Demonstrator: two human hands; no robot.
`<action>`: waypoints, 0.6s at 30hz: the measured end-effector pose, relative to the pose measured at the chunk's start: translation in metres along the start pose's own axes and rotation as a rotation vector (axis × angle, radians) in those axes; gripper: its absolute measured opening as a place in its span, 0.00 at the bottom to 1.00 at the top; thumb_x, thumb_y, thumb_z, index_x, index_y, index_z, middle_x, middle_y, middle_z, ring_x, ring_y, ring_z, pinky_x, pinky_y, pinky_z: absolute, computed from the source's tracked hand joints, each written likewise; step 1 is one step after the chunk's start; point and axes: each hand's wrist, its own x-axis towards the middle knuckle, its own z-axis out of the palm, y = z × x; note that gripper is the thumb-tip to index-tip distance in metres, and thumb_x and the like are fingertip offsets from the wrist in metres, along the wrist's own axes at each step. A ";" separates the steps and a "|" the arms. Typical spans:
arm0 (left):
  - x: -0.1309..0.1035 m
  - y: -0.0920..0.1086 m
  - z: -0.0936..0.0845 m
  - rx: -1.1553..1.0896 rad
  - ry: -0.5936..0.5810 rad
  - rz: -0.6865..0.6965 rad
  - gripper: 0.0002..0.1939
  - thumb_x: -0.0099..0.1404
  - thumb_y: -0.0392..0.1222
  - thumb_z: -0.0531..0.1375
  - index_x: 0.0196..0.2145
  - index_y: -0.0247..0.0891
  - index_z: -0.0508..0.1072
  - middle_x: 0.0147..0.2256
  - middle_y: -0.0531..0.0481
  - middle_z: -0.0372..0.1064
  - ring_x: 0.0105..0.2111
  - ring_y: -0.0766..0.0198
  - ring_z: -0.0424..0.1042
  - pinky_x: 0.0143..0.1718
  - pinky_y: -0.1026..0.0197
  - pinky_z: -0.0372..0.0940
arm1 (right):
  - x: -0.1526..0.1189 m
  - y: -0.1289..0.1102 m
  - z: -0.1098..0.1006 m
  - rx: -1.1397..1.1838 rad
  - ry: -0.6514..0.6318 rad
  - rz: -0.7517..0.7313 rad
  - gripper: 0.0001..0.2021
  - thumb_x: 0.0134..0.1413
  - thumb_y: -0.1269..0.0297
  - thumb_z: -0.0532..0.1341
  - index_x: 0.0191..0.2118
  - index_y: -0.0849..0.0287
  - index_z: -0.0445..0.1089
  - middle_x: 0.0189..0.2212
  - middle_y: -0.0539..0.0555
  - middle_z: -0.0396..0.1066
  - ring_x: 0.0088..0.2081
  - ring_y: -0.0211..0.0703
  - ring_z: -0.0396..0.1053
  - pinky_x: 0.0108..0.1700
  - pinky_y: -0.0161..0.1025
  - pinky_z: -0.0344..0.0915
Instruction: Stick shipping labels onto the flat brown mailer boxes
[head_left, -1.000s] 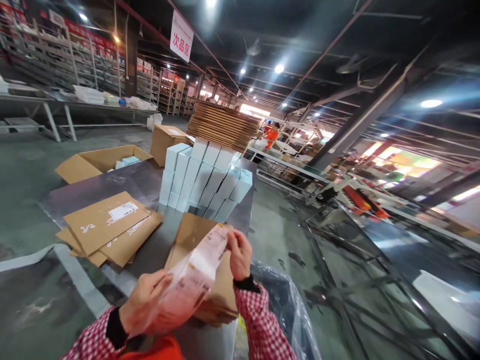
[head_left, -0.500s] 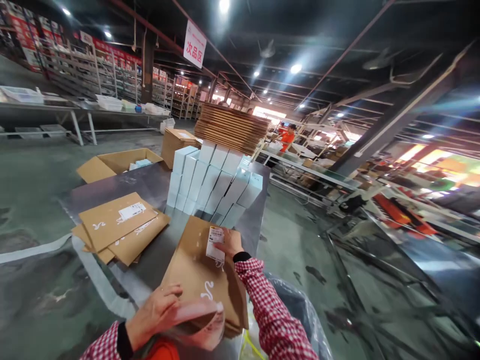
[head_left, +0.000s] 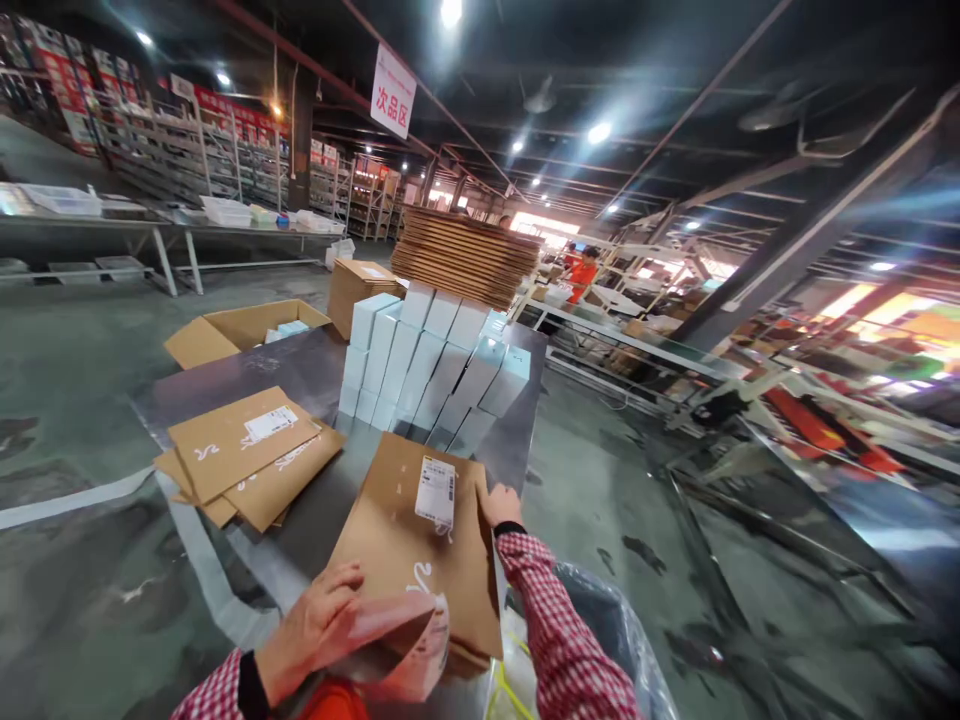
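A stack of flat brown cardboard cartons [head_left: 397,515] lies on the dark table in front of me. The top one bears a white printed label [head_left: 436,492] near its far end and white markings. My right hand [head_left: 501,506] is closed on the right edge of the stack, fingers bent round the cardboard. At the near left edge, my left hand [head_left: 319,615] is closed on a translucent, pinkish backing strip [head_left: 409,640], which curls in a loop over the near end of the carton. Its fingertips rest on the cardboard.
Several flat cartons [head_left: 247,440] lie at the left. Pale blue boxes [head_left: 420,365] stand stacked behind, with piled cardboard [head_left: 461,255] beyond. An open carton [head_left: 225,330] is at the far left. A lined bin [head_left: 615,620] stands at the right. A person [head_left: 583,272] works in the background.
My right hand has moved off the label to the right edge of the cardboard stack, uncovering the label. The left hand stays with the strip.
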 end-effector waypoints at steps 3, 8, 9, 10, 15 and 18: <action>0.002 0.012 -0.002 -0.062 0.012 -0.136 0.21 0.68 0.53 0.51 0.33 0.40 0.79 0.56 0.41 0.66 0.58 0.52 0.64 0.59 0.53 0.60 | -0.012 0.022 -0.014 0.093 -0.068 -0.043 0.12 0.45 0.55 0.58 0.24 0.58 0.71 0.26 0.59 0.73 0.35 0.53 0.71 0.39 0.46 0.64; 0.012 0.033 -0.024 -0.272 0.080 -0.263 0.25 0.69 0.55 0.47 0.36 0.38 0.79 0.48 0.41 0.73 0.49 0.53 0.71 0.52 0.54 0.66 | -0.027 0.017 -0.032 0.350 -0.034 -0.028 0.16 0.37 0.48 0.56 0.27 0.57 0.65 0.25 0.58 0.71 0.30 0.51 0.70 0.32 0.44 0.66; 0.012 0.035 -0.030 -0.314 0.104 -0.272 0.25 0.70 0.55 0.46 0.38 0.38 0.78 0.47 0.41 0.74 0.47 0.54 0.72 0.50 0.55 0.67 | -0.026 0.010 -0.036 0.414 -0.026 -0.033 0.19 0.38 0.47 0.53 0.30 0.58 0.64 0.27 0.59 0.72 0.31 0.50 0.71 0.33 0.43 0.67; 0.012 0.036 -0.037 -0.361 0.145 -0.284 0.25 0.69 0.55 0.46 0.40 0.37 0.78 0.45 0.41 0.75 0.46 0.54 0.73 0.49 0.55 0.68 | -0.026 0.002 -0.039 0.472 -0.018 -0.043 0.21 0.39 0.46 0.52 0.33 0.59 0.64 0.30 0.59 0.72 0.33 0.50 0.71 0.34 0.43 0.67; 0.001 0.040 -0.074 -0.422 0.361 -0.364 0.27 0.66 0.60 0.50 0.40 0.34 0.77 0.39 0.41 0.76 0.40 0.52 0.74 0.45 0.55 0.69 | -0.022 -0.074 -0.019 0.623 0.021 -0.086 0.33 0.41 0.42 0.51 0.46 0.66 0.62 0.46 0.67 0.68 0.48 0.55 0.66 0.49 0.47 0.65; -0.004 0.040 -0.097 -0.383 0.361 -0.392 0.24 0.67 0.57 0.50 0.42 0.35 0.76 0.37 0.44 0.76 0.38 0.55 0.73 0.45 0.56 0.68 | -0.030 -0.136 0.011 0.668 -0.080 -0.140 0.38 0.47 0.38 0.48 0.53 0.68 0.59 0.54 0.69 0.62 0.56 0.55 0.61 0.53 0.48 0.63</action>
